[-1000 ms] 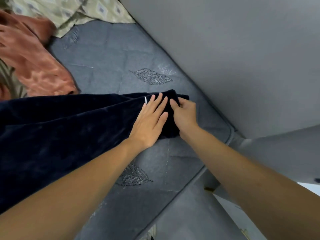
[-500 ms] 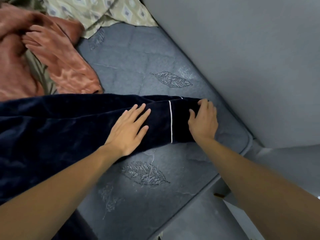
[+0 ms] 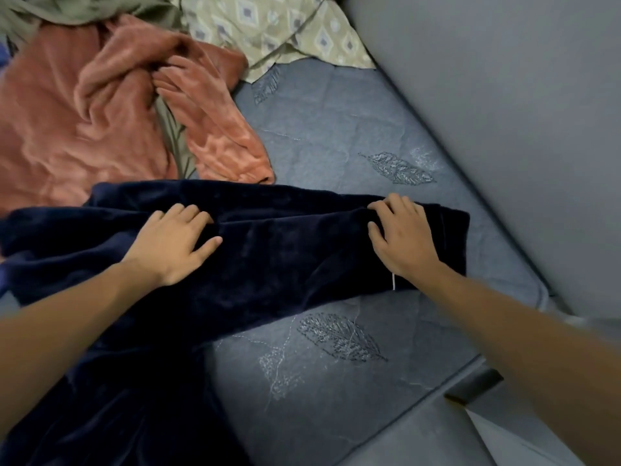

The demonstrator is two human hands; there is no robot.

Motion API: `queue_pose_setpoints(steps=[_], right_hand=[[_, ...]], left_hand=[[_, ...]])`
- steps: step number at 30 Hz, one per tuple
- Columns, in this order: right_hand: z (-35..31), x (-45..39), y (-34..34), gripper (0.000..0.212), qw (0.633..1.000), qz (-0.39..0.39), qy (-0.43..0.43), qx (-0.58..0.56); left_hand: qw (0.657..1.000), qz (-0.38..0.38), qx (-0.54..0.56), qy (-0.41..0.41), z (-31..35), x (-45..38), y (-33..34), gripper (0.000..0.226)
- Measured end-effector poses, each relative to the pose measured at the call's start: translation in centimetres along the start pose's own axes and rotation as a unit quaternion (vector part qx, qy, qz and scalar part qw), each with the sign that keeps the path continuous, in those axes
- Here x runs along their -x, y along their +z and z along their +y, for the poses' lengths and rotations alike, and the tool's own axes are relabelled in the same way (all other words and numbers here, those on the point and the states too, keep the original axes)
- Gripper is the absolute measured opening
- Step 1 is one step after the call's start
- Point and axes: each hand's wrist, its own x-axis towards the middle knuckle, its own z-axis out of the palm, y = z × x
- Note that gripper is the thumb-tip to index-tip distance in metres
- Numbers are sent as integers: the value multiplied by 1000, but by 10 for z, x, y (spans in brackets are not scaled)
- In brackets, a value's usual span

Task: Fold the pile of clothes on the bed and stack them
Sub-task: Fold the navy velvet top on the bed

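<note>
Pinching the far edge of the navy garment (image 3: 275, 250), stretched across the grey mattress (image 3: 336, 136), with both hands (image 3: 171, 243) (image 3: 403, 237) curled, pull evenly toward the near edge, keeping the sleeve taut.

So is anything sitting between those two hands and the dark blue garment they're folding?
Nothing visible. The left hand and the right hand both lie directly on the navy garment, fingers curled into its far fold. The rust-coloured clothes lie just beyond that fold, on the bed.
</note>
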Motion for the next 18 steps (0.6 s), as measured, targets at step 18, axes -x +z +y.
queue_pose_setpoints(steps=[18], right_hand=[[77,-16,-20,24,989,-58,41,129]], left_hand=[[996,76,34,45,-4,-80,-49,32]])
